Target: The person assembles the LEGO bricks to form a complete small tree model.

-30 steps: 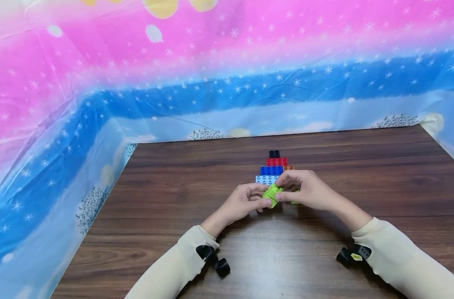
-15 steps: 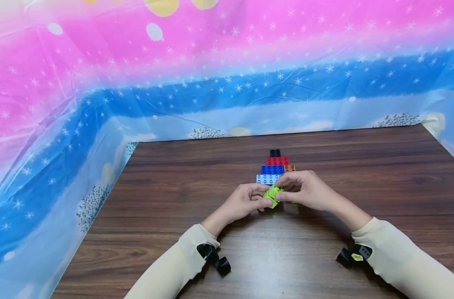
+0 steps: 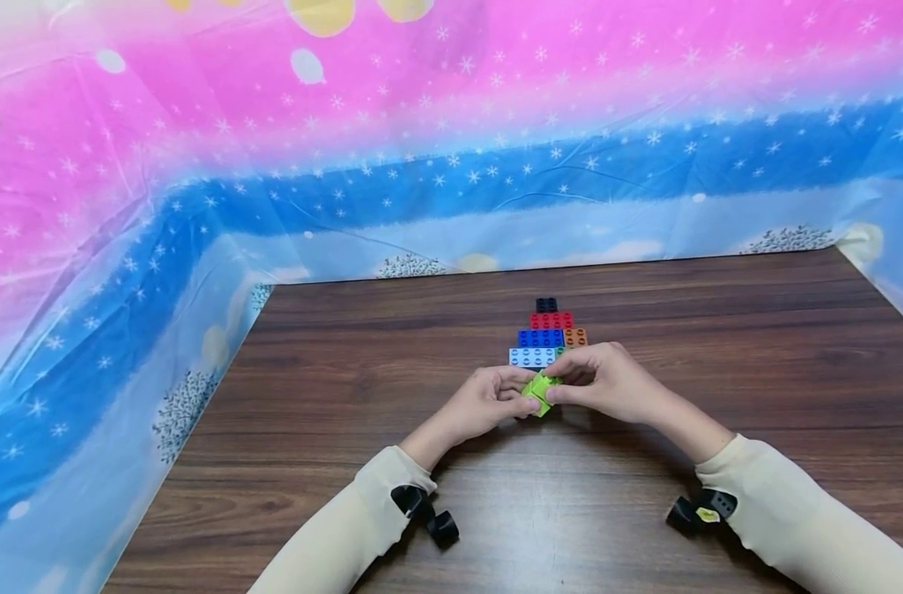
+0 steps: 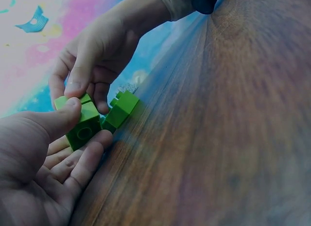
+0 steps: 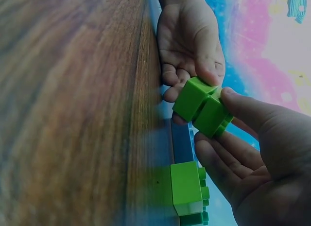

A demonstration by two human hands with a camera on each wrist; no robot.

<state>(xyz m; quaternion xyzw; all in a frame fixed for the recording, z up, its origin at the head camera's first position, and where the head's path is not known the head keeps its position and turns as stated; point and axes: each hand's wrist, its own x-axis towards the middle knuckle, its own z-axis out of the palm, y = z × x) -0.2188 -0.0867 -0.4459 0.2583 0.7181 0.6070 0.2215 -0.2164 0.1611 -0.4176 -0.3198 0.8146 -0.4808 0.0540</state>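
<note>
Two lime-green toy building bricks (image 3: 541, 394) are held side by side in the head view, just above the table. My left hand (image 3: 481, 403) pinches the left brick (image 5: 189, 100) between thumb and fingers. The right brick (image 5: 210, 117) is pinched by my right hand (image 3: 611, 384). Their faces meet at an angle, with a narrow seam in the right wrist view; whether they are joined I cannot tell. Another lime-green brick (image 5: 186, 189) stands on the table beside the right fingers, also visible as a green brick (image 4: 121, 111) in the left wrist view.
Beyond the hands, bricks lie in rows on the wooden table (image 3: 347, 346): light blue (image 3: 531, 356), dark blue (image 3: 541, 338), orange (image 3: 574, 337), red (image 3: 551, 320) and black (image 3: 546, 304). A patterned cloth (image 3: 422, 181) stands along the table's back edge.
My right hand has shifted slightly left and nearer, and the green bricks with it. More of the orange brick and a green piece beside the light-blue one now show. Both grips stay.
</note>
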